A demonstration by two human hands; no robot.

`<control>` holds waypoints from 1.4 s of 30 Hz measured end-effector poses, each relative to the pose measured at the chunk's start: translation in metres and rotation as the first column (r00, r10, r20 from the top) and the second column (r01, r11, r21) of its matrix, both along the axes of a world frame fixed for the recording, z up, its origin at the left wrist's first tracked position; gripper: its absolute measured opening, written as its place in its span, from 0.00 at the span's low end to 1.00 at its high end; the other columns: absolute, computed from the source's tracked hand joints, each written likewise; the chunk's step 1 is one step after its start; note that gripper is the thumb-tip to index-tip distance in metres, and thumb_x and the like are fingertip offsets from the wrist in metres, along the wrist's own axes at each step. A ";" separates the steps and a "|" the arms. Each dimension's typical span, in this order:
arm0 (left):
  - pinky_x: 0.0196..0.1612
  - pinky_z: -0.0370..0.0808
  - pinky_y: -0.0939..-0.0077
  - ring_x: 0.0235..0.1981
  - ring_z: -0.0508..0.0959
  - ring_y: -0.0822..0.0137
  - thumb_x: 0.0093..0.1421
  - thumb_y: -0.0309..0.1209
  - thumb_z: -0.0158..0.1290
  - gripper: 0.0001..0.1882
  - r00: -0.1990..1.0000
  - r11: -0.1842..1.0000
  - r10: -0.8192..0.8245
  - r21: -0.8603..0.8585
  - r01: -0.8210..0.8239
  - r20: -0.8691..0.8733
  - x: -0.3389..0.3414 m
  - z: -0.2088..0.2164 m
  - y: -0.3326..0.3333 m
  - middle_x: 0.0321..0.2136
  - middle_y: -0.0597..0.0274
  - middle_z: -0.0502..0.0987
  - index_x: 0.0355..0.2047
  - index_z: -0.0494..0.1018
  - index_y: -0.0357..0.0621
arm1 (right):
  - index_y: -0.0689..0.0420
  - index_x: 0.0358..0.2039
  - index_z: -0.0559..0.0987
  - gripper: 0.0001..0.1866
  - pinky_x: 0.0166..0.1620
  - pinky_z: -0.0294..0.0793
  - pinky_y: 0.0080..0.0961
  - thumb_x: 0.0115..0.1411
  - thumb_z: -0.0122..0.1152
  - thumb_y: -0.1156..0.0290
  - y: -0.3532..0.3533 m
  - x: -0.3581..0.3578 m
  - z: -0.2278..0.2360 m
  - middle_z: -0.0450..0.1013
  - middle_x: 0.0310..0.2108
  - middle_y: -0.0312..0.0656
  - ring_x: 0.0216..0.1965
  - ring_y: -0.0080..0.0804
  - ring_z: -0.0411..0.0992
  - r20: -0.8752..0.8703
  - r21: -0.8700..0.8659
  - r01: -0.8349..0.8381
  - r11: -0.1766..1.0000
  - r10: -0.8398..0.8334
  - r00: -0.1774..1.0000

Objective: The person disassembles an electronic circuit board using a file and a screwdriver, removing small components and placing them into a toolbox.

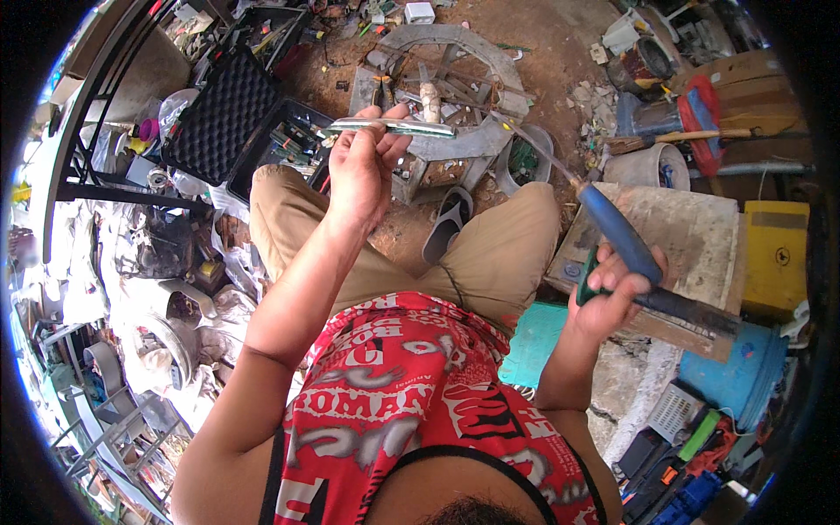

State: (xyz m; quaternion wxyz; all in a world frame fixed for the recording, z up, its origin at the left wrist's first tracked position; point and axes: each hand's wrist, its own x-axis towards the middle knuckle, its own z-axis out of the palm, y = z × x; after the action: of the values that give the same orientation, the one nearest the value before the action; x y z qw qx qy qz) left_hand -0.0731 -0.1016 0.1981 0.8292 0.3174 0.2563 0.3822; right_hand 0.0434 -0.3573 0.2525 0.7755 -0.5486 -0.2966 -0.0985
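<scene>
My left hand (pixel 360 171) is raised over the frame in front of me, fingers pinched round a narrow, flat strip (pixel 394 128) with a pale metallic face and a dark green edge. The strip lies nearly level, crossways. On the right, my right hand (pixel 617 289) is closed round a tool with a thick blue handle (pixel 612 223) and a long, thin metal shaft that points up and left. A green part (pixel 588 276) shows beside the fingers; whether it belongs to the tool I cannot tell. A dark, ridged piece (pixel 691 312) lies behind that hand.
A metal frame with a curved top (pixel 464 35) stands ahead, with pliers (pixel 381 92) on it. Beside it is a round bucket (pixel 535 157). An open case with black foam (pixel 219 118) lies left. A worn wooden board (pixel 691 227) and a yellow container (pixel 777 254) are right.
</scene>
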 end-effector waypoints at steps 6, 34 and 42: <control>0.48 0.77 0.70 0.42 0.77 0.65 0.67 0.33 0.44 0.14 0.999 0.988 0.035 -0.153 -0.035 -0.005 -0.003 0.000 0.004 0.48 0.45 0.74 0.49 0.62 0.37 | 0.62 0.52 0.67 0.20 0.27 0.69 0.18 0.61 0.60 0.71 0.024 0.009 -0.052 0.69 0.21 0.34 0.20 0.18 0.66 -0.295 -0.191 -0.090 0.977 0.030 0.955; 0.53 0.76 0.70 0.54 0.73 0.56 0.61 0.25 0.50 0.22 0.967 0.973 -0.228 0.069 0.221 0.117 -0.042 -0.023 0.031 0.54 0.46 0.70 0.56 0.62 0.39 | 0.50 0.49 0.79 0.19 0.40 0.74 0.28 0.55 0.65 0.70 0.144 0.071 -0.235 0.79 0.36 0.42 0.36 0.34 0.78 -0.146 -0.890 -0.128 0.438 -0.006 0.989; 0.55 0.74 0.70 0.57 0.71 0.56 0.62 0.25 0.48 0.23 0.973 0.978 -0.206 0.038 0.203 0.107 -0.048 -0.032 0.035 0.56 0.47 0.69 0.58 0.60 0.41 | 0.38 0.61 0.66 0.31 0.49 0.72 0.37 0.56 0.63 0.60 0.154 0.078 -0.225 0.75 0.47 0.49 0.47 0.50 0.73 -0.135 -0.965 -0.153 0.211 0.097 0.986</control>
State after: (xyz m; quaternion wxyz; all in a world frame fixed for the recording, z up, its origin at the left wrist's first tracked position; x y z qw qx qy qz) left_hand -0.1209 -0.0662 0.1660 0.8727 0.3316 0.1709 0.3149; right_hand 0.1215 -0.2036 0.0278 0.2762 -0.8882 -0.3186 0.1826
